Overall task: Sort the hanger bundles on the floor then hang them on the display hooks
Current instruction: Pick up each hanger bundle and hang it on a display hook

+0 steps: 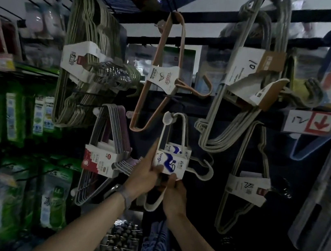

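A white hanger bundle [171, 160] with a blue-and-white paper label hangs at the centre of the display, its top corner looped over a display hook [169, 117] with a white round tip. My left hand [145, 176] grips the label's left side, fingers reaching up along the bundle's edge. My right hand [174, 193] pinches the label's lower edge from below. The bundle's lower end curves down between my two wrists.
Other bundles hang around it: olive [84, 59] upper left, pink [163, 75] above, grey [251, 78] upper right, purple-grey with a red label [104, 155] left, grey [246, 180] right. Green packets [13, 115] fill the left shelves. A blue bundle [152, 250] lies low between my arms.
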`<state>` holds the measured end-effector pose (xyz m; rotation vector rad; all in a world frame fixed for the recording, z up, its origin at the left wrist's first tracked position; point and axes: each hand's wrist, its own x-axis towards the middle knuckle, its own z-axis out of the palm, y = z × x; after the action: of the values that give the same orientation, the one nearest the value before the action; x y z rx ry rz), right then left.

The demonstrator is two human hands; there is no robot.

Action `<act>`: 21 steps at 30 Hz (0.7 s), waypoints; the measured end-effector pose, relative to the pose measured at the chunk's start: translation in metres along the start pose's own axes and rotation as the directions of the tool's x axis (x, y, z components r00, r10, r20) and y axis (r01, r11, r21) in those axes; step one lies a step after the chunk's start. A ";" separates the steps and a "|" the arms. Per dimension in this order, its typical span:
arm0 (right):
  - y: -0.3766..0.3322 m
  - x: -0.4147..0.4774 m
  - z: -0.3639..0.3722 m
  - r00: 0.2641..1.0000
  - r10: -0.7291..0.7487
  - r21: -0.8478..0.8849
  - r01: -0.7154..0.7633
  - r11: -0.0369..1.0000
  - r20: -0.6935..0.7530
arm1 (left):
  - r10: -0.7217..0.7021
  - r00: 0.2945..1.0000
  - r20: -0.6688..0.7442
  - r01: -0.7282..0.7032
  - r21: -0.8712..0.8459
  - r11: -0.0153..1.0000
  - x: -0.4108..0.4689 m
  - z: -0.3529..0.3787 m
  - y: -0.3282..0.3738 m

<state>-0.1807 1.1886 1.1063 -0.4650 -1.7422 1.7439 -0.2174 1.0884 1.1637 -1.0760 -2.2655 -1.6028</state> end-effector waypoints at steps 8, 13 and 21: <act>0.010 0.059 -0.014 0.987 -0.095 -0.300 0.052 0.953 -0.132 | -0.067 0.998 -0.012 0.068 0.081 0.994 0.060 0.028 -0.033; 0.016 0.076 -0.023 0.977 -0.158 -0.320 0.107 0.942 -0.141 | -0.092 0.996 -0.019 0.093 0.159 0.983 0.069 0.038 -0.055; 0.027 0.070 -0.037 0.994 -0.086 -0.349 0.102 0.932 0.060 | -0.134 0.991 0.009 0.127 0.277 0.952 0.030 0.029 -0.059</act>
<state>-0.2138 1.2639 1.0903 -0.4871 -2.0836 1.3863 -0.2684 1.1178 1.1226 -0.8993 -2.5312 -1.2664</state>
